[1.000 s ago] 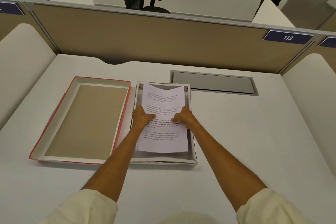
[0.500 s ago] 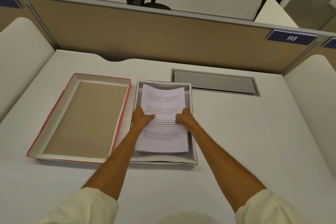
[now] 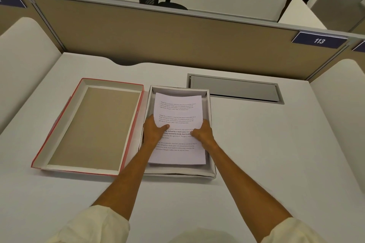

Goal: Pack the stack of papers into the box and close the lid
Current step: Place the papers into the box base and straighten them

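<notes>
White desk (image 3: 256,144): stack of papers (image 3: 178,112) was held inside box (image 3: 211,116), gripped at both edges by left hand (image 3: 153,131) and right hand (image 3: 204,134); red-edged lid (image 3: 87,124) was laid alongside, inside up.

Pretty soft, even overhead light, slightly dim and warm. Faint shadows under the box (image 3: 212,171) on the surface (image 3: 276,154). Wide-angle bends the partition (image 3: 177,35) behind it; sharp enough overall.

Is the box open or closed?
Open. The box has no lid on it; the red-edged lid lies upside down beside it, and the papers show inside.
</notes>
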A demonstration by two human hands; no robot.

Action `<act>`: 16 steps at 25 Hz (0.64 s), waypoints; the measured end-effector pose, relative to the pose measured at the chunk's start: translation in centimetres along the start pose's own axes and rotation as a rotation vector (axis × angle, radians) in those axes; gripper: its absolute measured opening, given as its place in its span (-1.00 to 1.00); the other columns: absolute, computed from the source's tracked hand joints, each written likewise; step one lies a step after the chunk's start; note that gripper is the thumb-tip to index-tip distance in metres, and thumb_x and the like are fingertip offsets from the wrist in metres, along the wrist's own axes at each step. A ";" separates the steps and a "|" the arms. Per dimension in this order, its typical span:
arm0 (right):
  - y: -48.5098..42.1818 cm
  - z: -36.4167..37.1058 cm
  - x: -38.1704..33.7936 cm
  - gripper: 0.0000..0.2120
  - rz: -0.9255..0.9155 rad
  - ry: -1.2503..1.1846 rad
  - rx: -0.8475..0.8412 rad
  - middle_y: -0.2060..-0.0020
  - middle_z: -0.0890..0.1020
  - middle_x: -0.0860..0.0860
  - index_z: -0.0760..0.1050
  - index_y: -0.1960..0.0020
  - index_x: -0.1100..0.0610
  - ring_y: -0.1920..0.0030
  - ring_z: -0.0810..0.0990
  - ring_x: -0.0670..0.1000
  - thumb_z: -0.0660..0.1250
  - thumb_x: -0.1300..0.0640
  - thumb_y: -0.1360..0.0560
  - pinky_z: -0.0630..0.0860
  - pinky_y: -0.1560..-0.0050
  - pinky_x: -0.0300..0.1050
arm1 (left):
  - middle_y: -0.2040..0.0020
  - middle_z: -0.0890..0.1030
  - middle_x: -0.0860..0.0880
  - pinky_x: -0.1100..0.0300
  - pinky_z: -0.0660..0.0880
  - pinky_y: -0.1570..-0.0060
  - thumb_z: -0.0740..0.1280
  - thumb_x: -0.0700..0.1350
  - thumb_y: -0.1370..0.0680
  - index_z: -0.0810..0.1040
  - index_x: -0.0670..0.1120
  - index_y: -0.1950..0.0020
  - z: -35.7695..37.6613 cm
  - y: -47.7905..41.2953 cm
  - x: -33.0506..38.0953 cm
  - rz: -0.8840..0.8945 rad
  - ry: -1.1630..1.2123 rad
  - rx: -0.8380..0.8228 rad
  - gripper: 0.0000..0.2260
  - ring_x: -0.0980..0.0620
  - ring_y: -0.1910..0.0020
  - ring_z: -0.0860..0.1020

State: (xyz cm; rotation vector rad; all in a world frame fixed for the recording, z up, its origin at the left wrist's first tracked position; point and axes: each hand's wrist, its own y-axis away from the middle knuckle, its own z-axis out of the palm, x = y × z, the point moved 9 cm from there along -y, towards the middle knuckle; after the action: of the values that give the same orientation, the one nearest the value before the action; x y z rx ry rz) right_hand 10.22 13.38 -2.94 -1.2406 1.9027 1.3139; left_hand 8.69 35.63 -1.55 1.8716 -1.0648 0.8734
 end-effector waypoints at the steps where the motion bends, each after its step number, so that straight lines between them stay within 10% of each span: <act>1: 0.4 -0.1 0.0 -0.53 -0.014 -0.003 -0.003 -0.10 0.52 0.03 0.36 -0.29 0.16 -0.04 0.52 0.01 0.43 0.31 -0.44 0.53 -0.03 -0.10 | -0.27 0.57 -0.20 0.05 0.51 -0.12 0.52 -0.17 -0.42 0.46 -0.20 -0.30 -0.1 0.2 -0.1 0.004 -0.001 0.014 -0.50 -0.19 -0.22 0.56; 10: 0.3 -0.1 1.8 -0.26 0.060 0.023 -0.067 -0.34 0.46 0.08 0.20 -0.42 0.11 -0.25 0.53 0.16 0.51 0.23 -0.38 0.55 -0.19 0.11 | -0.35 0.51 -0.15 -0.18 0.51 -0.25 0.55 0.08 -0.35 0.31 -0.17 -0.39 0.0 -1.2 -2.3 -0.033 -0.112 -0.060 -0.25 -0.20 -0.29 0.52; 16: 0.2 -0.4 1.9 -0.43 0.086 -0.029 -0.056 -0.27 0.51 0.12 0.30 -0.31 0.14 -0.18 0.56 0.16 0.47 0.30 -0.39 0.56 -0.11 0.04 | -0.27 0.56 -0.15 -0.08 0.54 -0.19 0.53 -0.05 -0.40 0.38 -0.17 -0.26 -0.5 -0.5 -1.2 -0.053 -0.075 -0.114 -0.46 -0.18 -0.21 0.57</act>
State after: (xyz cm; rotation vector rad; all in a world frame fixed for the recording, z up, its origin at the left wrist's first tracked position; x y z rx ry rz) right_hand 9.22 12.25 -4.25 -1.1719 1.9297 1.4305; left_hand 8.58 36.69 -2.53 1.8411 -1.0824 0.7022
